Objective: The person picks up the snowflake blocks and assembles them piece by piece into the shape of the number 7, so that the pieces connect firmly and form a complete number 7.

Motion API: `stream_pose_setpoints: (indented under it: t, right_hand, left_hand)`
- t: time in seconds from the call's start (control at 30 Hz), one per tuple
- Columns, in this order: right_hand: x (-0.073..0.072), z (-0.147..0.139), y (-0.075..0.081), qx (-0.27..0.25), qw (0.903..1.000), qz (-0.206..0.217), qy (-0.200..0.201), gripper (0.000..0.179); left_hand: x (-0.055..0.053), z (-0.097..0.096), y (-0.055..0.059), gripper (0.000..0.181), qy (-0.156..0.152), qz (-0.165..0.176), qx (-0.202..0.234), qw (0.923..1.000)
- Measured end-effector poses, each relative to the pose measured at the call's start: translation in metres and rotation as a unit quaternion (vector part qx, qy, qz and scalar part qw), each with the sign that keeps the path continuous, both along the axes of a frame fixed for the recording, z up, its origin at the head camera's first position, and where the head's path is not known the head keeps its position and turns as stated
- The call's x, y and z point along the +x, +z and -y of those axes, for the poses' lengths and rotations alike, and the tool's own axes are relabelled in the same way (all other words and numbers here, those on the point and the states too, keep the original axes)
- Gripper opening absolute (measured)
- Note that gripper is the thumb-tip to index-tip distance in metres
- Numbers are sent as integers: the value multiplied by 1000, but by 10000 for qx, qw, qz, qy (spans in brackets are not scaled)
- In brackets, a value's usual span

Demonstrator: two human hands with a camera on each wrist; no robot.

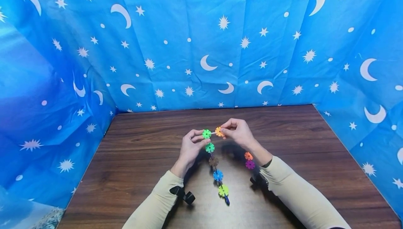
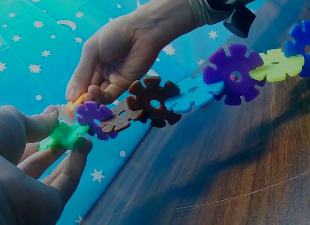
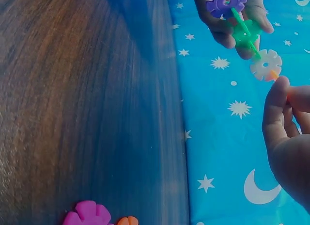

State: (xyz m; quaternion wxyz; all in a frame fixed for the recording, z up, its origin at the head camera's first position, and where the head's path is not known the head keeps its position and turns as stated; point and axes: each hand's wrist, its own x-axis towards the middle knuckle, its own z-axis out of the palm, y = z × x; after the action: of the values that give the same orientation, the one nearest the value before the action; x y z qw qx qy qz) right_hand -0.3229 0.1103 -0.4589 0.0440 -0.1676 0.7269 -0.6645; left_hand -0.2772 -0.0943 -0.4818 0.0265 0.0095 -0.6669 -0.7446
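Both hands hold up a chain of notched plastic discs above the table. My left hand (image 1: 190,149) pinches a green disc (image 1: 206,134) near the chain's upper end. My right hand (image 1: 241,134) pinches an orange disc (image 1: 218,131) between thumb and fingers. Between the two, a whitish translucent disc (image 3: 265,65) joins the green one and meets the orange one's edge. From the left hand the chain hangs down toward the body, with purple (image 2: 234,74), brown (image 2: 154,102), light blue (image 2: 194,93), yellow-green (image 1: 223,190) and dark blue discs. Fingers partly cover the orange disc.
An orange disc (image 1: 248,156) and a magenta disc (image 1: 250,165) lie on the brown wooden table (image 1: 132,173) by the right forearm. A blue cloth (image 1: 176,68) with moons and stars hangs behind the table and along its sides.
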Motion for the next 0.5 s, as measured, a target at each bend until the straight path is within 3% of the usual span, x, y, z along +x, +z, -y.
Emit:
stream_pose_setpoints:
  t: [0.2, 0.5]
  right_hand:
    - [2, 0, 1, 168, 9995, -126, -241, 9]
    - [3, -1, -3, -285, 9995, 77, -110, 12]
  left_hand:
    - [0, -2, 4, 39, -49, -18, -79, 10000]
    - [0, -1, 2, 37, -96, 18, -131, 9999]
